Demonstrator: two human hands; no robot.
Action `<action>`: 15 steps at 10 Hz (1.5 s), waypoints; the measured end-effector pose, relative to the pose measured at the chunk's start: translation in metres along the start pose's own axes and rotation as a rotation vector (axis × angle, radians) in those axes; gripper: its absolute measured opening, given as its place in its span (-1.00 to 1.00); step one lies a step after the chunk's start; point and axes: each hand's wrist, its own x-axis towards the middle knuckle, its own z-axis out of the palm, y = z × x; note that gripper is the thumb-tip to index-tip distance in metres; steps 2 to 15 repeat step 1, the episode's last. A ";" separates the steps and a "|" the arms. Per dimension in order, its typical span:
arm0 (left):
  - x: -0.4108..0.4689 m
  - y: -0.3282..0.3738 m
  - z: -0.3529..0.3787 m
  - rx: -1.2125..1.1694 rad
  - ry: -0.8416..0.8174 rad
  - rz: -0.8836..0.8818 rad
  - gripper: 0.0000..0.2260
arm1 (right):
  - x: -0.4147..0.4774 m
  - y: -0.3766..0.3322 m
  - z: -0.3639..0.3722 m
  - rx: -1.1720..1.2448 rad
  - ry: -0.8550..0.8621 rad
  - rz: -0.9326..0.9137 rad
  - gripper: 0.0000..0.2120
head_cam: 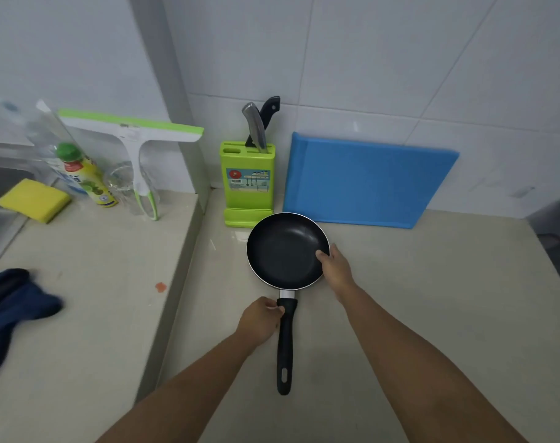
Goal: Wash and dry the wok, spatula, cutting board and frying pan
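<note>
Fingers [273, 307] of our left hand [258, 321] pinch the frying pan [283, 251] handle, right hand [336, 267] grips its rim; that light pinch may slip

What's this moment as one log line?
frying pan: on counter | left hand: holds handle | right hand: grips rim | cutting board: leans on wall

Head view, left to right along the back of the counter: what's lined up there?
Sponge → bottle → knife block → cutting board.
</note>
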 end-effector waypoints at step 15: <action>-0.003 0.010 -0.016 0.320 0.105 0.131 -0.59 | -0.010 -0.015 0.003 -0.256 0.027 -0.095 -0.42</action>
